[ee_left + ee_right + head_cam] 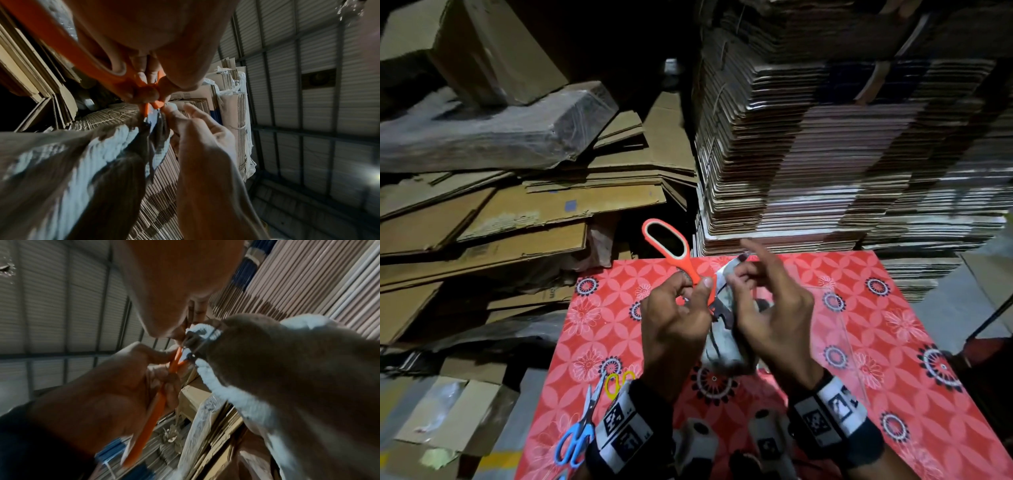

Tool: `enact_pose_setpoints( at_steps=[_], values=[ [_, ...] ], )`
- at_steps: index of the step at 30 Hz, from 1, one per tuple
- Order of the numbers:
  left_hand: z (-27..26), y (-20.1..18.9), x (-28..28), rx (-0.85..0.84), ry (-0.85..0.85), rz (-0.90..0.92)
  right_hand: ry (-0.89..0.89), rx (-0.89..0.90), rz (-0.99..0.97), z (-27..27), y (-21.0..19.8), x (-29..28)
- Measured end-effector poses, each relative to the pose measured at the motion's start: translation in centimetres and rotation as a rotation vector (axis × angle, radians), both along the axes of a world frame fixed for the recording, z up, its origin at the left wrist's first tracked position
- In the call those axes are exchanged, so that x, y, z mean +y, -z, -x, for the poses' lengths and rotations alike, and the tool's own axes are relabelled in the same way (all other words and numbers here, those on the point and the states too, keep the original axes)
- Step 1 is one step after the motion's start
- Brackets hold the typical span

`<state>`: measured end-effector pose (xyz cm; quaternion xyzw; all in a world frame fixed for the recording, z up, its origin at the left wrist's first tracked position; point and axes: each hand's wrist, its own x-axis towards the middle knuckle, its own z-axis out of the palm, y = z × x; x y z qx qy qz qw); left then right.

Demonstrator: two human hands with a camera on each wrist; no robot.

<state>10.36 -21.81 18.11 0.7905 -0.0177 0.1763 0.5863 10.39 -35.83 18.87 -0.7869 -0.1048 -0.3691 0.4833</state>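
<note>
We are gripping the orange scissors [689, 269] in our left hand [674, 322], fingers and thumb curling round the shank below the big handle loop, which is pointing toward 11 o'clock. Our right hand [774, 308], close beside it at 3 o'clock, is pinching the top edge of a grey and white cloth [722, 346], forefinger sticking out straight. The cloth is hanging between both hands above the red flowered table [859, 325], touching the scissors' blade end. Blue scissors [575, 442] and a yellow-handled pair [616, 380] are lying at 7 o'clock, and flattened cardboard [825, 154] is standing stacked at 1 o'clock.
</note>
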Motion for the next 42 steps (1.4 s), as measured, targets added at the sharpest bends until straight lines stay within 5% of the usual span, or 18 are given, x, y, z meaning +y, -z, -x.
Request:
enact_pose_setpoints(
  at_steps=[24, 30, 37, 42],
  values=[
    [1.1, 0.2, -0.3, -0.002, -0.035, -0.068, -0.045, 0.164, -0.329, -1.4, -0.3, -2.3],
    [0.8, -0.2, -0.2, -0.002, -0.043, -0.043, -0.127, 0.156, -0.255, 0.6, 0.6, 0.6],
    [1.3, -0.8, -0.3, 0.026, 0.018, 0.173, -0.369, 0.224, -0.621, -1.9, -0.6, -2.9],
    [0.6, 0.3, 0.4, 0.021, -0.029, 0.126, -0.220, 0.351, -0.588, -3.1, 2.5, -4.3]
  ],
)
